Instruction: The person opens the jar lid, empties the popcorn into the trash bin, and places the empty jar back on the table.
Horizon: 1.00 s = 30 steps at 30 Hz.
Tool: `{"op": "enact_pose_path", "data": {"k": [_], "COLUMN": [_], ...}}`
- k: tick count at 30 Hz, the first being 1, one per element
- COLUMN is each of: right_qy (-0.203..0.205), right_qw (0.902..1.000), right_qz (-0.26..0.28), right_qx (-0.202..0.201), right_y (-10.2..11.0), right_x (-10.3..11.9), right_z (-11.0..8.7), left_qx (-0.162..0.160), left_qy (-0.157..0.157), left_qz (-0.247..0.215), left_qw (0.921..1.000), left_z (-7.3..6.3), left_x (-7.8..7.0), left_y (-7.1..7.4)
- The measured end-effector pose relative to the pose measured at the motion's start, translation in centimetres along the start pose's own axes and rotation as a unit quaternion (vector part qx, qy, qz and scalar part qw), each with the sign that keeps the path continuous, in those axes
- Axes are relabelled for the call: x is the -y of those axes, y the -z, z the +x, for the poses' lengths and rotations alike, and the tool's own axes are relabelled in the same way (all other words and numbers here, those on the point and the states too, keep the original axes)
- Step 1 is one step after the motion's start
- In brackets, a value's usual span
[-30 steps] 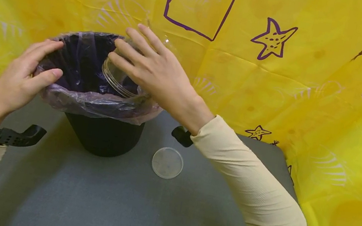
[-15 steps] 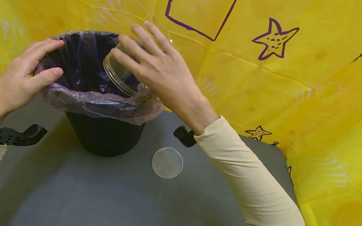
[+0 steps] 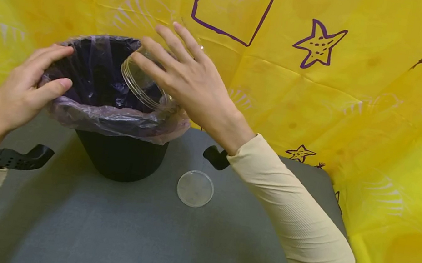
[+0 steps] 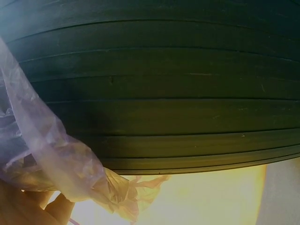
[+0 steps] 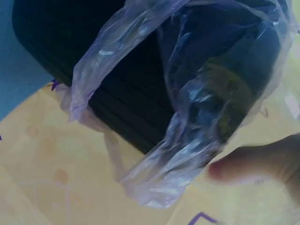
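A black trash bin with a thin, pale purple liner folded over its rim stands on the table. My left hand grips the bin's left rim through the liner, thumb and index finger on the near side of the opening. Over the right part of the mouth, my right hand holds a clear, see-through jar, tilted with its ridged mouth facing down and left into the bin. Most of the jar's body is hidden behind that hand. The right wrist view shows the thumb near the liner's edge.
A round clear lid lies flat on the grey table, right of the bin. Yellow patterned cloth hangs close behind the bin and along the right side. Ribbed bin wall fills much of the left wrist view.
My right hand has shifted slightly up and right, its fingers a little more spread. The jar stays tilted over the bin. My left hand has not visibly moved.
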State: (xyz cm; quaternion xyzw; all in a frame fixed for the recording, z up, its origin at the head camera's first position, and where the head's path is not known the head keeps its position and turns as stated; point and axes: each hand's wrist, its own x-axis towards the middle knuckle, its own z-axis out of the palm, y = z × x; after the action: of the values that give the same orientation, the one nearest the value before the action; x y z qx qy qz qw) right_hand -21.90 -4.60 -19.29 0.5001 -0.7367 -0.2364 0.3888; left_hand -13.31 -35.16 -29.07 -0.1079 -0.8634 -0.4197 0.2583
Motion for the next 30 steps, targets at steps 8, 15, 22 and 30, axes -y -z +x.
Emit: {"op": "enact_pose_path", "data": {"k": [8, 15, 22, 30], "right_qy": [-0.003, -0.02, -0.086, -0.145], "right_qw": [0.9997, 0.999, 0.9922, 0.9751], "right_qz": [0.019, 0.039, 0.091, 0.166], "right_qx": [0.016, 0.0, -0.005, -0.028], "right_y": [0.1, -0.3, -0.8, -1.3], "right_x": [-0.1, -0.2, -1.0, -1.7], "right_z": [-0.1, -0.4, -1.3, -2.7], "left_qx": [-0.002, 0.0, -0.012, -0.039], "left_qy": [-0.003, -0.006, -0.018, -0.014], "left_qz": [0.0, 0.007, 0.003, 0.011], "left_qw": [1.0, 1.0, 0.9998, 0.9991], "left_z": [0.0, 0.0, 0.0, -0.2], "left_x": [0.0, 0.0, -0.1, -0.6], "left_y": [0.0, 0.0, -0.3, -0.4]}}
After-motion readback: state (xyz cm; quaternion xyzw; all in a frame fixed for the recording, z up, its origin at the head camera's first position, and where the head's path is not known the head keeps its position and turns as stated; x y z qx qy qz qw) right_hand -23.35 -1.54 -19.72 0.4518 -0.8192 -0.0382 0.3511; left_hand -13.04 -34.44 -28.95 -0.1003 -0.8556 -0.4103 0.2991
